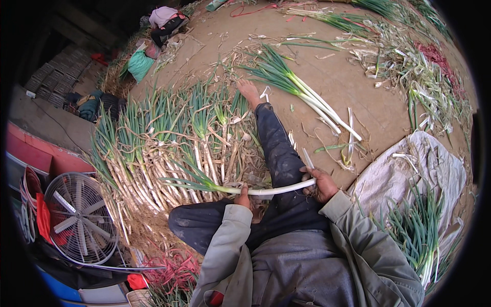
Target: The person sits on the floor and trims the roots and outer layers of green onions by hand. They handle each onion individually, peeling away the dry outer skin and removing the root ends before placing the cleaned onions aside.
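Note:
A single spring onion (274, 190) with a long white stem lies across my lap, its green leaves pointing left. My left hand (243, 197) grips it where the stem meets the leaves. At the root end, my right hand (322, 183) is closed around the stem, and a pale strip sticks up beside its fingers. Left of my outstretched leg lies a large heap of unpeeled spring onions (153, 165) with dry skins and soil on the roots. Beyond my right hand, several clean white-stemmed spring onions (303, 90) rest on the ground.
A metal floor fan (80, 218) stands at left, near red plastic twine (176, 268). At right, a white woven sheet (383, 165) lies by more spring onions (414, 226). Peeled skins (402, 73) are piled at upper right. Another person (165, 23) sits at the top left near a green sack (140, 65).

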`<state>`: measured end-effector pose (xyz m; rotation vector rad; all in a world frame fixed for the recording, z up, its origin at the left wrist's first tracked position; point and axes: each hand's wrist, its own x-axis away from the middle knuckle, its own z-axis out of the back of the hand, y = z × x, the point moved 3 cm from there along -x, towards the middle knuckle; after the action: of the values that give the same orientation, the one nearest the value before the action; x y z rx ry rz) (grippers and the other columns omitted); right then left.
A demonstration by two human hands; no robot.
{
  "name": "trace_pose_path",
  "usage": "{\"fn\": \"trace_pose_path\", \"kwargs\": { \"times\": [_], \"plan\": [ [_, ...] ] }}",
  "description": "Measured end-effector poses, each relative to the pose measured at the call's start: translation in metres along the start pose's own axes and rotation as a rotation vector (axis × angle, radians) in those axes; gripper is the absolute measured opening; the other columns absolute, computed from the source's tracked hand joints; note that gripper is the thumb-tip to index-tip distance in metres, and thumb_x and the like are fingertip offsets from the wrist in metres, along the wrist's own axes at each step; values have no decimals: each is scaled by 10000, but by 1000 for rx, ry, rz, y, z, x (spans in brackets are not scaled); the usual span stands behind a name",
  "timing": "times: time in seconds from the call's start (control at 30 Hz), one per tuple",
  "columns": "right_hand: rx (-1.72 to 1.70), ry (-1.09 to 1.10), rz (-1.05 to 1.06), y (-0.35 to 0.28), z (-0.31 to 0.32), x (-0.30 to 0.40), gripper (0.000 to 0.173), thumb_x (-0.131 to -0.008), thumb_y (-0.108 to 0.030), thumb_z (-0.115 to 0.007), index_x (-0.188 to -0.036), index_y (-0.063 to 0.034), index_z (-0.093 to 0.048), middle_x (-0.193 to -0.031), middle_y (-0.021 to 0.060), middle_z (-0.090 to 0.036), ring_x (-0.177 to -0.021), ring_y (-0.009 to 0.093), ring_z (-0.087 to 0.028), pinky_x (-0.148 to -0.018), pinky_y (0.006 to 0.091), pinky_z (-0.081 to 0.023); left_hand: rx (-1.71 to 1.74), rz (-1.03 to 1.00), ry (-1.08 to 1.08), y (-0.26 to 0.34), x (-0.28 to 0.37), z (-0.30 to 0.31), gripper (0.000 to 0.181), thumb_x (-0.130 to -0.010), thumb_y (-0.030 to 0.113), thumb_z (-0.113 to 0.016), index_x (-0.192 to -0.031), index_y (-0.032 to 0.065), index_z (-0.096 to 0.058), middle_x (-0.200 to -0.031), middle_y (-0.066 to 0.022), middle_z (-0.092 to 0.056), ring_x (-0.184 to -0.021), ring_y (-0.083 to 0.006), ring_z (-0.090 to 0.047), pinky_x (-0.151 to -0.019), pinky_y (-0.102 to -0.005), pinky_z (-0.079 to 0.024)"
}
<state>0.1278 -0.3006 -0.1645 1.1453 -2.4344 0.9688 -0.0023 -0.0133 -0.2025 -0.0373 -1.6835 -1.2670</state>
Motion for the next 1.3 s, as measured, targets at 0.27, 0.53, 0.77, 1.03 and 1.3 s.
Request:
{"fn": "trace_pose_path", "kwargs": {
  "times": [0.27,0.53,0.77,1.03,1.3],
  "plan": [
    [-8,-10,16,-4,5,4,295,-1022,-278,-535,-1109,-5,-606,-743,80,-591,-516,192,-559,-444,338,-500,-14,16,26,-4,0,-3,490,-986,550,-510,-983,72,-617,-702,-84,-652,-559,-247,-650,-485,-390,-518],
    [10,37,42,-8,26,9,310,-1051,-271,-437,-1122,-8,-585,-741,72,-582,-484,169,-521,-453,344,-500,-77,39,19,-4,12,-22,481,-990,537,-511,-959,66,-603,-681,-83,-638,-525,-242,-634,-454,-363,-499],
    [-27,56,51,-8,26,10,303,-1036,-272,-485,-1123,0,-587,-679,67,-548,-477,198,-533,-449,349,-489,37,72,-53,-14,2,-21,455,-986,516,-540,-946,66,-598,-619,-58,-613,-455,-184,-586,-388,-311,-471],
    [-20,85,41,-9,20,11,318,-1043,-272,-466,-1133,12,-578,-678,74,-546,-465,197,-517,-442,352,-478,-10,53,-93,-13,4,-19,462,-1003,523,-501,-940,77,-607,-652,-55,-634,-516,-202,-612,-459,-331,-492],
    [18,116,25,-6,14,7,318,-1047,-276,-458,-1132,5,-583,-676,61,-541,-467,181,-503,-441,345,-474,1,78,-96,-18,0,-10,470,-1010,530,-479,-982,84,-626,-674,-58,-649,-527,-214,-628,-471,-349,-503]
  ]
}}
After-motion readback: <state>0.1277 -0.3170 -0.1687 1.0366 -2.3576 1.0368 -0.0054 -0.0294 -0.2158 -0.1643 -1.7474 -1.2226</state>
